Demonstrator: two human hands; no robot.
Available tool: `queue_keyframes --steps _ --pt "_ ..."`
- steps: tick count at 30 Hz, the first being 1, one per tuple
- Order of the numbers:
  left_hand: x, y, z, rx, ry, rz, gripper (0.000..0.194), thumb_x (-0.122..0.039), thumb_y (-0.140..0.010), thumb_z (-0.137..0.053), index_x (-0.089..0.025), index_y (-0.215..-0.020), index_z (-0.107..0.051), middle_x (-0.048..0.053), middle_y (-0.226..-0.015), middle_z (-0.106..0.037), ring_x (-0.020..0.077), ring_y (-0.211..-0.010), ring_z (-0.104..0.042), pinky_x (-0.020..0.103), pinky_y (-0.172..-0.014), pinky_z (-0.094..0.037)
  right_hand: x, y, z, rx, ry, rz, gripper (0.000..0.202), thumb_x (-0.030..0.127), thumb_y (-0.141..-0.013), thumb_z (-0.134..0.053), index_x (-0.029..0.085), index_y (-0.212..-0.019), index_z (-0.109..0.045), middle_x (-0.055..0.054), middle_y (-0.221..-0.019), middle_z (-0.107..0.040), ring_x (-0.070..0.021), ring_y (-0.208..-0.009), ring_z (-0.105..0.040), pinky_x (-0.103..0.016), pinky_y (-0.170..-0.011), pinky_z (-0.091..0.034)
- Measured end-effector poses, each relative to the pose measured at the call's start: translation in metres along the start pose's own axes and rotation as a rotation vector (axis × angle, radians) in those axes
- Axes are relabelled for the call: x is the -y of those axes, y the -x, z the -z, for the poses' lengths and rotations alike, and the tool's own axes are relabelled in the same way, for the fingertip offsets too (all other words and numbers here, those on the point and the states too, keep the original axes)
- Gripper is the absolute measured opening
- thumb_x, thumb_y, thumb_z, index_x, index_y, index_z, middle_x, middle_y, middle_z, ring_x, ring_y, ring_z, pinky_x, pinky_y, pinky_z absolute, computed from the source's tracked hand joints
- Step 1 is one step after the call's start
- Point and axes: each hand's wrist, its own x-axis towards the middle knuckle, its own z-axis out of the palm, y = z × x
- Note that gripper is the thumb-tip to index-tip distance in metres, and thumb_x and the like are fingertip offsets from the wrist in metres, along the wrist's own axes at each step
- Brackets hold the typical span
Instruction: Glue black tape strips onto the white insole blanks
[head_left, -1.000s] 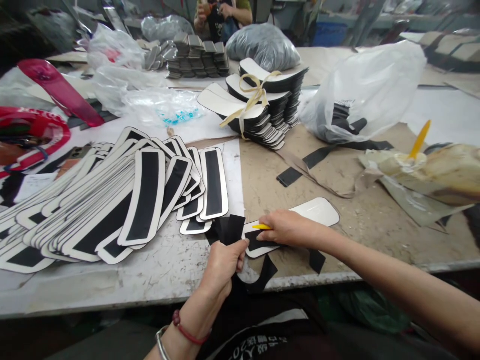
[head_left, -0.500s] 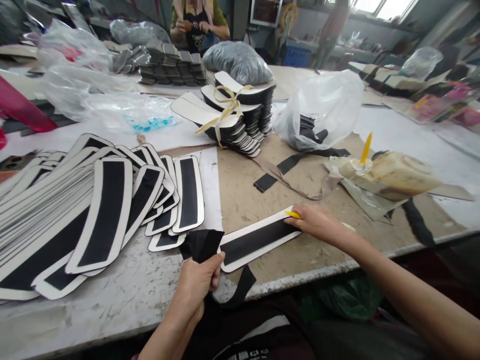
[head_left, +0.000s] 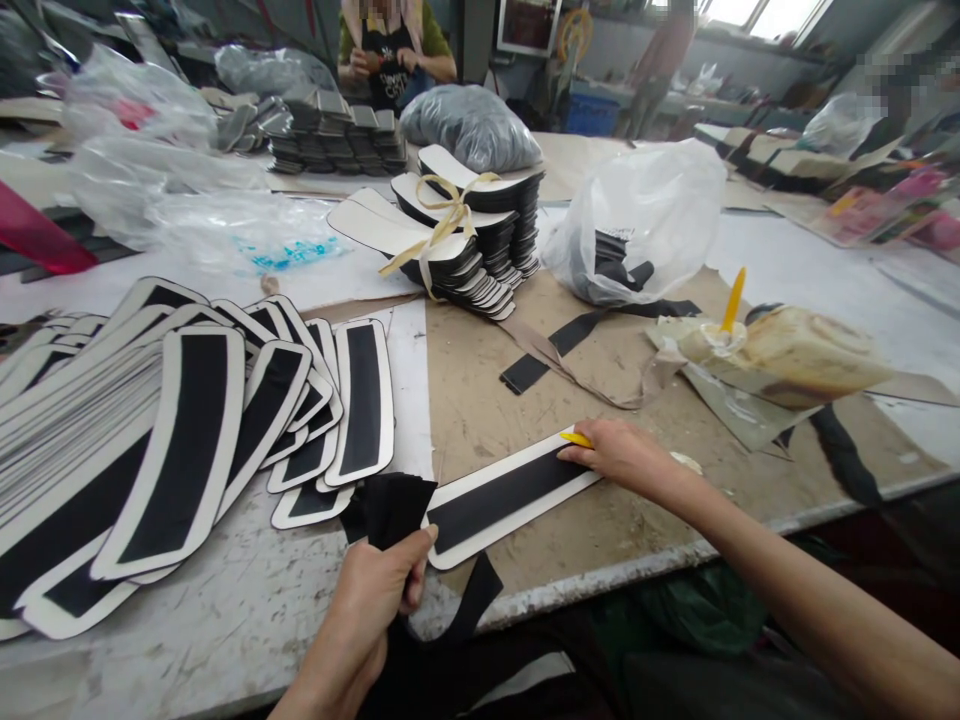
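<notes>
A curved white-edged piece with a black strip (head_left: pixel 502 500) lies slanted on the brown board near the table's front edge. My left hand (head_left: pixel 379 590) is closed on a folded bunch of black fabric (head_left: pixel 394 505), its thumb beside the piece's left end. At the right end, my right hand (head_left: pixel 619 455) is closed round a yellow tool (head_left: pixel 576 439), with fingers resting on the piece. A loose black strip (head_left: pixel 476 600) hangs at the table edge, between the left hand and the board.
Many similar pieces (head_left: pixel 180 450) overlap at the left. Tied stacks (head_left: pixel 480 235) and a plastic bag (head_left: pixel 645 215) stand behind the board (head_left: pixel 480 400). A glue-stained container (head_left: pixel 814 350) sits at the right. Across the table, a person in an apron (head_left: pixel 390 65) handles something.
The view has shifted slightly, so the stacks and loose pieces appear further left. Both hands keep their holds, with the piece between them in nearly the same place.
</notes>
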Motion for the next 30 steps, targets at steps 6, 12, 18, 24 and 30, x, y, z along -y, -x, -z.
queue_keyframes --steps 6,12,18,24,30 --pt "0.005 -0.007 0.0 0.013 0.023 0.026 0.045 -0.047 -0.059 -0.066 -0.018 -0.034 -0.043 -0.002 -0.027 -0.036 0.0082 -0.029 -0.031 0.022 -0.035 -0.02 -0.003 -0.003 -0.001 0.0 0.0 0.01 0.038 0.052 -0.083 -0.047 0.02 -0.09 -0.064 -0.011 -0.091 -0.069 -0.0247 -0.085 -0.062 -0.029 -0.066 -0.037" --pt "0.003 -0.004 -0.001 0.002 0.001 0.024 0.044 -0.045 -0.063 -0.065 -0.017 -0.036 -0.044 -0.002 -0.027 -0.037 0.0075 -0.029 -0.03 0.021 -0.036 -0.02 -0.01 0.002 0.007 -0.024 0.053 -0.083 0.047 0.062 -0.078 -0.048 0.019 -0.089 -0.064 -0.013 -0.09 -0.069 -0.0279 -0.085 -0.063 -0.03 -0.064 -0.037" --pt "0.0 0.001 -0.003 -0.008 0.008 -0.006 0.043 -0.043 -0.063 -0.064 -0.017 -0.036 -0.044 -0.002 -0.028 -0.038 0.0075 -0.03 -0.03 0.021 -0.037 -0.02 -0.043 0.009 0.003 -0.282 -0.09 -0.159 0.042 0.055 -0.083 -0.043 0.017 -0.08 -0.06 -0.011 -0.078 -0.066 -0.0228 -0.072 -0.06 -0.029 -0.06 -0.035" --pt "0.002 -0.003 -0.002 0.008 0.057 0.003 0.043 -0.045 -0.058 -0.067 -0.017 -0.035 -0.044 -0.001 -0.028 -0.039 0.0078 -0.029 -0.031 0.021 -0.036 -0.019 -0.046 0.011 -0.006 -0.188 -0.648 0.002 0.044 0.055 -0.084 -0.038 0.018 -0.066 -0.053 0.0 -0.06 -0.053 -0.0137 -0.058 -0.048 -0.024 -0.054 -0.033" --pt "0.004 0.001 0.009 0.163 0.221 -0.033 0.042 -0.035 -0.06 -0.07 -0.018 -0.036 -0.04 -0.004 -0.03 -0.037 0.0058 -0.031 -0.03 0.022 -0.038 -0.019 -0.035 0.029 0.001 0.064 -1.062 -0.055 0.04 0.055 -0.069 -0.064 0.017 -0.067 -0.052 0.005 -0.053 -0.042 -0.0063 -0.044 -0.033 -0.02 -0.039 -0.025"
